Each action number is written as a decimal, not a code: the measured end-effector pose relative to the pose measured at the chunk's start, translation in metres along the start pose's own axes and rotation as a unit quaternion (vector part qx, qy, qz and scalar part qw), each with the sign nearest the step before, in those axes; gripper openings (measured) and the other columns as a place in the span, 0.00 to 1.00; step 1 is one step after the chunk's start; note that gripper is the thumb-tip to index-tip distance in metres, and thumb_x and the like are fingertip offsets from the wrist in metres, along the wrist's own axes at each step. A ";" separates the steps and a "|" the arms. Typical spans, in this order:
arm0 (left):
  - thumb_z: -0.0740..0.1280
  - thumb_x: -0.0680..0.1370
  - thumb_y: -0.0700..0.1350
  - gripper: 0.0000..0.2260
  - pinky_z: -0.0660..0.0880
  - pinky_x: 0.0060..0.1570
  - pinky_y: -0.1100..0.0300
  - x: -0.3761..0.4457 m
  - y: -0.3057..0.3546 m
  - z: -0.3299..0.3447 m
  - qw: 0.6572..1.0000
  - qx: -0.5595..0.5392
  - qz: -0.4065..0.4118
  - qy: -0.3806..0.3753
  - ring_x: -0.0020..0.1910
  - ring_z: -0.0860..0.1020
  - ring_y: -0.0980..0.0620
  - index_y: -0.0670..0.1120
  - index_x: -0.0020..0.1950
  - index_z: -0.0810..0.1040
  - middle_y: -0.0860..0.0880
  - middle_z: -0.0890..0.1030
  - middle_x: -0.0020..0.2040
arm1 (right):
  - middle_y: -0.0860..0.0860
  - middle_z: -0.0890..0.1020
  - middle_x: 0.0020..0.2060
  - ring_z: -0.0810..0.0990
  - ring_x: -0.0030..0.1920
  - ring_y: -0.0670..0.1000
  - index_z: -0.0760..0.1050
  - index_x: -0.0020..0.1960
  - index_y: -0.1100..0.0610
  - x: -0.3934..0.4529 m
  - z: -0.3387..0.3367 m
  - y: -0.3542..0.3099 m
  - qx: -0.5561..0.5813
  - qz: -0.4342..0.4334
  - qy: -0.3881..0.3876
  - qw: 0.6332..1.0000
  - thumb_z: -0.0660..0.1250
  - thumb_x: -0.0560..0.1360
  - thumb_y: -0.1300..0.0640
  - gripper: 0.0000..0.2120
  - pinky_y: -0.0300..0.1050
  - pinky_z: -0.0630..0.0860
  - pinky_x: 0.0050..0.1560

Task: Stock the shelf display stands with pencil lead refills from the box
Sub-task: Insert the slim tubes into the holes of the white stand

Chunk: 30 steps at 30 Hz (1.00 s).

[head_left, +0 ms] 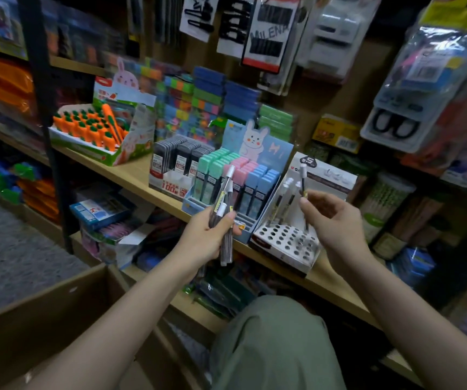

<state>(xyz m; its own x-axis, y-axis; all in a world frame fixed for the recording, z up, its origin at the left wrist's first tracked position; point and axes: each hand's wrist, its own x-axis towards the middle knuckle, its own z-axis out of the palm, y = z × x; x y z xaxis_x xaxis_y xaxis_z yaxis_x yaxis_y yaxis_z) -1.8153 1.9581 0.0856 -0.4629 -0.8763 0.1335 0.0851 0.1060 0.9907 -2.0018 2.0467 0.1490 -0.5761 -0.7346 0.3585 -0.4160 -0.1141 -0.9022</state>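
A cardboard box stands open at lower left, below a long wooden shelf crowded with stationery. A person crouches before the shelf, one knee in green trousers rising between the forearms. Along the shelf's front edge, from left to right, sit a tray of orange carrot-shaped pens, a red-and-white stand of dark lead cases, a blue rabbit-card display of pastel refill cases, and a white perforated display stand nearest the right hand. A few tubes already stand upright in the holes at the back of that white stand. The left hand is wrapped around a bundle of clear pencil lead refill tubes with white caps, held upright in front of the rabbit-card display. The right hand pinches a single slim refill tube between thumb and fingers, held nearly vertical above the white stand's holes; its lower tip appears to reach the back rows. The two hands are apart.
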 end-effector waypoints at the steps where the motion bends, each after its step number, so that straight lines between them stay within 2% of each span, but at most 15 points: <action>1: 0.61 0.82 0.51 0.13 0.65 0.21 0.69 0.000 -0.003 0.002 1.000 0.002 -0.002 0.002 0.21 0.69 0.61 0.41 0.51 0.76 0.59 0.76 0.24 | 0.45 0.84 0.44 0.82 0.47 0.43 0.80 0.46 0.46 0.003 -0.002 0.003 -0.011 0.000 0.014 1.000 0.72 0.74 0.59 0.07 0.42 0.79 0.55; 3: 0.61 0.82 0.51 0.12 0.65 0.22 0.66 0.001 -0.009 0.006 1.000 0.000 -0.011 0.007 0.22 0.68 0.58 0.43 0.52 0.76 0.58 0.78 0.26 | 0.47 0.84 0.45 0.83 0.48 0.46 0.81 0.50 0.51 0.008 0.000 0.009 -0.041 0.002 0.029 0.999 0.74 0.73 0.58 0.07 0.46 0.79 0.57; 5: 0.61 0.82 0.51 0.13 0.64 0.22 0.65 0.002 -0.014 0.009 1.000 -0.009 -0.019 -0.001 0.21 0.66 0.57 0.42 0.51 0.77 0.57 0.75 0.24 | 0.48 0.84 0.44 0.83 0.48 0.47 0.81 0.52 0.53 0.012 0.003 0.016 -0.073 -0.003 0.043 0.996 0.75 0.72 0.56 0.10 0.49 0.79 0.57; 9: 0.61 0.82 0.53 0.16 0.61 0.21 0.67 0.004 -0.021 0.011 0.999 -0.019 -0.033 -0.008 0.19 0.63 0.59 0.42 0.47 0.79 0.56 0.69 0.20 | 0.42 0.83 0.42 0.81 0.46 0.41 0.78 0.47 0.46 0.017 0.009 0.029 -0.084 -0.010 0.057 0.995 0.75 0.71 0.54 0.08 0.44 0.79 0.55; 11: 0.61 0.82 0.53 0.15 0.60 0.21 0.67 0.005 -0.023 0.011 0.999 -0.021 -0.035 -0.011 0.19 0.62 0.59 0.42 0.47 0.79 0.57 0.70 0.20 | 0.41 0.83 0.41 0.81 0.45 0.39 0.76 0.43 0.43 0.019 0.010 0.032 -0.087 -0.011 0.057 0.995 0.75 0.72 0.54 0.09 0.41 0.78 0.52; 14: 0.61 0.82 0.51 0.14 0.61 0.20 0.68 0.005 -0.023 0.010 0.999 -0.024 -0.034 -0.012 0.19 0.63 0.60 0.41 0.51 0.77 0.58 0.74 0.22 | 0.42 0.83 0.41 0.81 0.43 0.39 0.77 0.45 0.43 0.021 0.011 0.035 -0.087 -0.005 0.049 0.995 0.74 0.72 0.53 0.08 0.36 0.77 0.47; 16: 0.61 0.82 0.51 0.14 0.61 0.20 0.68 0.004 -0.023 0.010 0.999 -0.020 -0.039 -0.009 0.19 0.64 0.61 0.41 0.53 0.77 0.58 0.75 0.23 | 0.43 0.83 0.41 0.81 0.39 0.39 0.79 0.49 0.47 0.020 0.013 0.035 -0.090 -0.007 0.045 0.995 0.74 0.72 0.53 0.08 0.32 0.77 0.38; 18: 0.61 0.82 0.51 0.14 0.61 0.20 0.68 0.004 -0.023 0.010 0.999 -0.021 -0.042 -0.009 0.19 0.64 0.60 0.40 0.53 0.77 0.58 0.76 0.24 | 0.43 0.82 0.41 0.80 0.34 0.34 0.79 0.51 0.49 0.020 0.014 0.035 -0.102 -0.016 0.042 0.994 0.74 0.72 0.53 0.09 0.28 0.73 0.29; 19: 0.61 0.82 0.51 0.14 0.61 0.20 0.68 0.004 -0.023 0.010 0.999 -0.023 -0.042 -0.009 0.20 0.64 0.60 0.40 0.54 0.77 0.58 0.76 0.24 | 0.42 0.81 0.40 0.79 0.34 0.32 0.79 0.51 0.48 0.020 0.014 0.035 -0.114 -0.025 0.042 0.992 0.74 0.72 0.53 0.09 0.26 0.72 0.29; 21: 0.61 0.82 0.50 0.14 0.61 0.20 0.67 0.003 -0.024 0.009 0.999 -0.023 -0.041 -0.009 0.20 0.64 0.60 0.40 0.54 0.77 0.57 0.76 0.24 | 0.40 0.80 0.39 0.78 0.35 0.30 0.78 0.50 0.48 0.021 0.014 0.033 -0.138 -0.045 0.047 0.988 0.74 0.72 0.53 0.08 0.24 0.71 0.31; 24: 0.61 0.82 0.51 0.15 0.61 0.20 0.67 0.002 -0.024 0.008 0.999 -0.021 -0.040 -0.010 0.20 0.64 0.59 0.39 0.52 0.77 0.57 0.75 0.23 | 0.41 0.81 0.38 0.80 0.37 0.35 0.80 0.50 0.51 0.024 0.018 0.034 -0.176 -0.051 0.038 0.982 0.75 0.72 0.54 0.08 0.23 0.72 0.34; 27: 0.61 0.82 0.51 0.15 0.61 0.20 0.67 0.001 -0.023 0.006 0.999 -0.025 -0.039 -0.006 0.19 0.65 0.60 0.39 0.53 0.77 0.58 0.75 0.23 | 0.42 0.81 0.37 0.79 0.38 0.37 0.81 0.49 0.54 0.023 0.023 0.038 -0.213 -0.059 0.035 0.975 0.75 0.72 0.55 0.08 0.28 0.74 0.33; 30: 0.61 0.82 0.50 0.13 0.62 0.20 0.67 0.001 -0.022 0.004 0.999 -0.040 -0.032 -0.001 0.20 0.66 0.60 0.40 0.55 0.76 0.56 0.78 0.27 | 0.41 0.79 0.35 0.78 0.38 0.37 0.80 0.48 0.54 0.022 0.024 0.038 -0.241 -0.078 0.034 0.967 0.75 0.72 0.54 0.08 0.35 0.79 0.41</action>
<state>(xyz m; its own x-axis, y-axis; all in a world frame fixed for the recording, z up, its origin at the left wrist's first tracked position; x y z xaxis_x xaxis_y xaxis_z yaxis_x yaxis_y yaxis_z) -1.8210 1.9567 0.0645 -0.4712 -0.8793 0.0700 0.1254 0.0118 0.9920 -2.0139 2.0102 0.1168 -0.5179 -0.6857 0.5115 -0.7721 0.1172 -0.6246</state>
